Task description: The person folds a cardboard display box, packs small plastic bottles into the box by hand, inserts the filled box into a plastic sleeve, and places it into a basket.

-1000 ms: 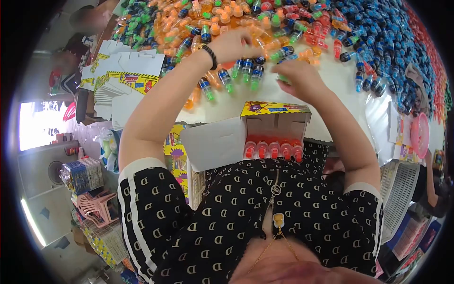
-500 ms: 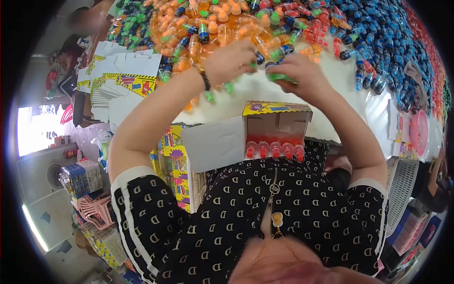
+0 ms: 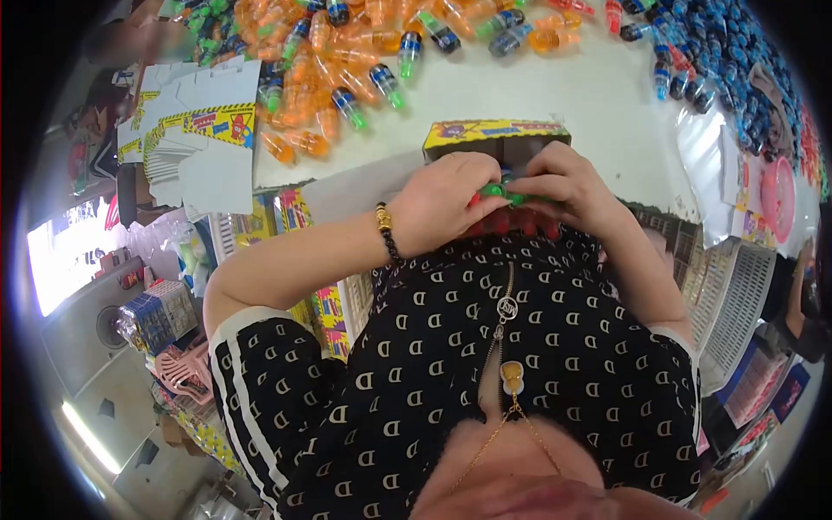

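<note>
Green-capped bottles sit between left fingers and right fingers, both pinching (at 1 box).

The person wears a short-sleeved black top printed all over with pale letter Ds, each with a dark centre. White stripes run along the left sleeve, and both sleeves end in broad off-white cuffs. Down the front goes 1 metal zip, partly open towards the neck, with 1 round silvery pull whose lettering is too small to read surely. A thin gold-coloured chain hangs round the neck, carrying 1 rounded pendant in yellow and white. Round the left wrist sits 1 black beaded bracelet with a gold-coloured section.
</note>
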`<state>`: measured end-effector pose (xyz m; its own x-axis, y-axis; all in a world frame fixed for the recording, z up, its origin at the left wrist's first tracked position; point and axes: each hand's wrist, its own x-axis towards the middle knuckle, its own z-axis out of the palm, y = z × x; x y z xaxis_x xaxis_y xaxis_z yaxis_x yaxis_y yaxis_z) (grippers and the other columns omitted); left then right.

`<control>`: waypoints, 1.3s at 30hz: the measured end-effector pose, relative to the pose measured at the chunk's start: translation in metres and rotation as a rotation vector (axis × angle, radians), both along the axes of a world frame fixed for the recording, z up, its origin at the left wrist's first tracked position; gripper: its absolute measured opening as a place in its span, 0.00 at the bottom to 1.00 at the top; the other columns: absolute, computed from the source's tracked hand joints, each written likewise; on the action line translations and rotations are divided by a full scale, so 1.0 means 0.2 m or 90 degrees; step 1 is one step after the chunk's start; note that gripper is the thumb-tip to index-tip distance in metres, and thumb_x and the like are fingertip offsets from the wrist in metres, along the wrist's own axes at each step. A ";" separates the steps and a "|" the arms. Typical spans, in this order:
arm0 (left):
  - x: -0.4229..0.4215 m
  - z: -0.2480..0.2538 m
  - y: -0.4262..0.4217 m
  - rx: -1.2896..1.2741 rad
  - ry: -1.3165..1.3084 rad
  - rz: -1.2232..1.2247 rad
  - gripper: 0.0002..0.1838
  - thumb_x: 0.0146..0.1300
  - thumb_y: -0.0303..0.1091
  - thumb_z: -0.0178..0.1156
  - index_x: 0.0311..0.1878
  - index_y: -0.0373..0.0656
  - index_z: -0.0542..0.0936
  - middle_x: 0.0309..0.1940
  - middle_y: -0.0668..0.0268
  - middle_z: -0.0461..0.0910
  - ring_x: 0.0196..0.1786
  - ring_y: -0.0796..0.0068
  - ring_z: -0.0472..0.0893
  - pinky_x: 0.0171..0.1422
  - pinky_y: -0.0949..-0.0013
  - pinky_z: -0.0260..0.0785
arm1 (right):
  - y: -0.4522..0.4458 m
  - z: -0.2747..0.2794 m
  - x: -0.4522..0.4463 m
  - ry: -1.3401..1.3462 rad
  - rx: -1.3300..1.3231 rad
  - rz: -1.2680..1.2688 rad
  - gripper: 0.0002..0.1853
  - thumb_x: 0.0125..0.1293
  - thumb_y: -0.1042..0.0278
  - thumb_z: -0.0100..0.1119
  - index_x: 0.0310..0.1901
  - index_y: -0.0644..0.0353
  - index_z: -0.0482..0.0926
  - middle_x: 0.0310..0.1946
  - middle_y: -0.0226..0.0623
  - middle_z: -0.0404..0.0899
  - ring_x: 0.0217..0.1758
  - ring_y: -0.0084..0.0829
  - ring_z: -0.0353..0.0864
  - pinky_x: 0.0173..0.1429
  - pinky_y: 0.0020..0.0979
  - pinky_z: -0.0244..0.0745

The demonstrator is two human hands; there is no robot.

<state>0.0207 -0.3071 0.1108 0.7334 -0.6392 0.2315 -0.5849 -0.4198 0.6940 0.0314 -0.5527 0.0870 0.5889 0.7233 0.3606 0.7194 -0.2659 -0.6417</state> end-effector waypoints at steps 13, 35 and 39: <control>0.15 0.14 -0.03 0.275 0.353 -0.262 0.24 0.60 0.35 0.62 0.58 0.37 0.69 0.53 0.52 0.75 0.56 0.51 0.75 0.58 0.57 0.69 | -0.03 -0.10 -0.11 0.145 0.145 -0.046 0.19 0.50 0.70 0.71 0.47 0.54 0.82 0.48 0.37 0.78 0.51 0.39 0.75 0.54 0.35 0.72; 0.15 0.18 0.01 0.266 0.288 -0.233 0.19 0.59 0.27 0.56 0.54 0.35 0.70 0.51 0.52 0.74 0.52 0.54 0.77 0.54 0.60 0.72 | -0.03 0.02 -0.09 0.228 0.042 -0.032 0.22 0.55 0.71 0.66 0.53 0.60 0.76 0.57 0.42 0.76 0.62 0.45 0.73 0.65 0.44 0.68; 0.17 0.18 -0.01 0.228 0.322 -0.231 0.16 0.57 0.29 0.56 0.49 0.37 0.76 0.44 0.49 0.78 0.50 0.50 0.78 0.55 0.57 0.71 | 0.05 0.08 -0.12 0.244 -0.127 -0.072 0.25 0.56 0.66 0.65 0.57 0.60 0.74 0.60 0.43 0.74 0.64 0.46 0.71 0.68 0.44 0.65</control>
<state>0.0544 -0.3087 0.1460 0.4222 -0.8362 -0.3500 -0.3734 -0.5122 0.7734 0.0069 -0.5420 0.1035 0.7323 0.6798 -0.0392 0.3991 -0.4751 -0.7842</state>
